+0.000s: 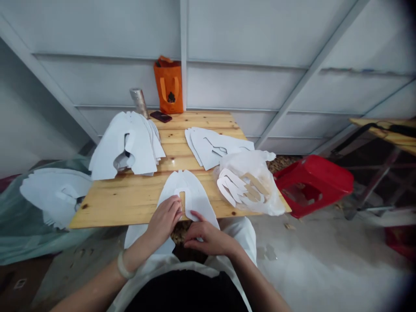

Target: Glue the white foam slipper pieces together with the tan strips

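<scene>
A white arched cut-out piece [198, 197] with a slot in its middle lies at the table's front edge, its lower part over the edge. My left hand [165, 218] rests on its left side, fingers pressed together beside the slot. My right hand [206, 236] is at its right side, the index finger stretched onto the white surface and the other fingers curled. What lies under the right fingers is hidden. Another white piece [134, 234] shows below the edge, over my lap.
On the wooden table [113, 201] are a white stack [143, 149], flat white pieces [208, 149], a plastic bag [274, 195] of cut-outs, a phone [160, 116], a roll [139, 102] and an orange bag [170, 86]. A red stool [328, 177] lies right; more pieces [48, 190] sit left.
</scene>
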{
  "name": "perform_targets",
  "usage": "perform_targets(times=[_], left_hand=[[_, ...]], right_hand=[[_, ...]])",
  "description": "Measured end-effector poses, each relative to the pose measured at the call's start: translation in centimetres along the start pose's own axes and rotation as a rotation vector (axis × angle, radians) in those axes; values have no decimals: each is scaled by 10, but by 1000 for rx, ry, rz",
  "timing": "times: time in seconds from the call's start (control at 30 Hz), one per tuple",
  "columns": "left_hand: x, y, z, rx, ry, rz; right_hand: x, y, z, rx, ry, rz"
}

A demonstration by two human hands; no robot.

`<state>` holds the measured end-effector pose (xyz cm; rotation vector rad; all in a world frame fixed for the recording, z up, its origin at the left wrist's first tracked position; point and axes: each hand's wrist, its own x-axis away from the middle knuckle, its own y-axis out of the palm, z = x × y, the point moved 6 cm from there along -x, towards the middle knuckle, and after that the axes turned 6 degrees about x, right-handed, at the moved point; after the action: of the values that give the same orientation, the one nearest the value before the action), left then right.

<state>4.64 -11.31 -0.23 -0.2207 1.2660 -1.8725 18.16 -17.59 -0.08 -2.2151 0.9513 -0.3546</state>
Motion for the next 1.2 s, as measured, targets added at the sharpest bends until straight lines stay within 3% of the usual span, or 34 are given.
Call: perform_targets(times=[0.13, 0.3, 0.47, 0.6, 0.7, 0.9, 1.07, 1.2], left_hand=[[5, -5, -16, 95, -74, -4], [0, -16, -52, 54, -397, 158], [-26, -17, -55, 77, -446, 68], [-36, -23, -48, -38, -408, -20], [-35, -25, -44, -69, -392, -13], [-42, -24, -46, -3, -559, 68], [-58, -19, -60, 157, -653, 125], [-67, -22, -55, 342, -564, 176]], right_hand=[[1, 3, 1, -1, -2, 18], [19, -10, -3, -252, 12, 305], [43, -3, 4, -300, 125, 459], [45, 7, 7, -181, 130, 411], [44, 10, 3, -145, 102, 408], [39, 21, 3, -89, 102, 370], [38, 40, 10, -22, 146, 290], [43, 45, 17, -12, 226, 240]])
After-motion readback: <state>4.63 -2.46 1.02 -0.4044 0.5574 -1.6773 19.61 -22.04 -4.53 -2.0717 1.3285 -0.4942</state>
